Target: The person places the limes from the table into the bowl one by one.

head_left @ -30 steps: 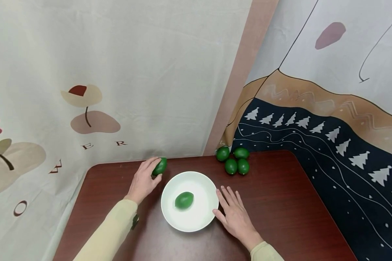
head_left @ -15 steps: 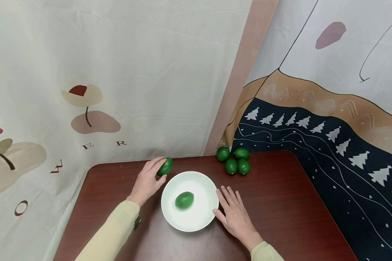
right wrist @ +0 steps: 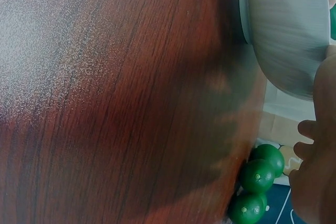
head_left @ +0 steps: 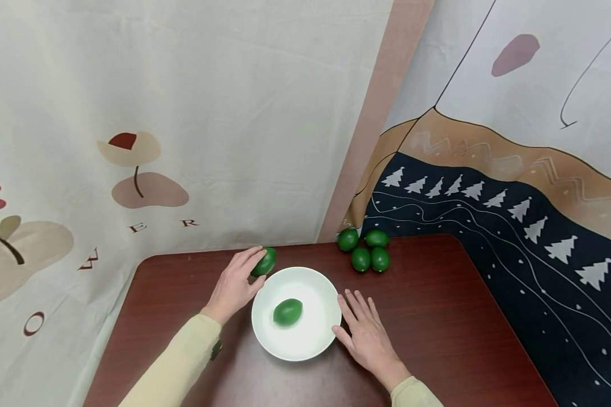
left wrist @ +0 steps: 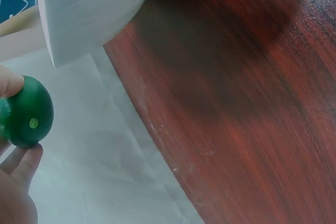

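Observation:
My left hand [head_left: 234, 288] pinches a green lime [head_left: 266, 262] between thumb and fingers, just behind the upper left rim of a white bowl [head_left: 321, 339]. In the left wrist view the held lime [left wrist: 35, 109] shows its pale stem end, with a thumb and fingertips on either side. A second lime [head_left: 287, 312] lies inside the bowl, left of its middle. At the bowl's right side my right hand [head_left: 369, 339] has its fingers spread straight, with the thumb and index finger at the rim. The right wrist view shows this hand [right wrist: 320, 150] beside the bowl's outer wall [right wrist: 289, 30].
Several more limes [head_left: 361, 259] sit clustered at the table's back edge, right of the bowl. The dark red wooden table [head_left: 453, 316] ends at a pale printed curtain [head_left: 265, 169] behind and a dark tree-patterned cloth [head_left: 489, 237] on the right.
My left hand has moved right with the lime, from left of the bowl to its upper left rim. My right hand, the bowl and the other limes stay put.

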Demonstrator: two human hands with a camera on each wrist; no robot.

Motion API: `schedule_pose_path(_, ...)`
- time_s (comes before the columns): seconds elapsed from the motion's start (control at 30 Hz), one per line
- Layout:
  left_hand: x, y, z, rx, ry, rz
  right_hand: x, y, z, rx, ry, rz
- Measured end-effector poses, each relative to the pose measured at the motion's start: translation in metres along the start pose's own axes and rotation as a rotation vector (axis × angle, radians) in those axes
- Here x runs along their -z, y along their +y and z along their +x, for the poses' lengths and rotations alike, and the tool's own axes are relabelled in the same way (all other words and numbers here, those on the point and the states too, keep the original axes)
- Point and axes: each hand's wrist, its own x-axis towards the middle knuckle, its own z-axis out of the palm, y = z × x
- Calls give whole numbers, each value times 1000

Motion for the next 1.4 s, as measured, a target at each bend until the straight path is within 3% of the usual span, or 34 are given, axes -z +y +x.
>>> schedule_pose_path(1.0,-8,19,-2,-97,-71,3,1,-1,1,-17,-26,3)
schedule_pose_path(1.4,-14,23,-5,-145,-90,-1,0,0,0,7,3,-11)
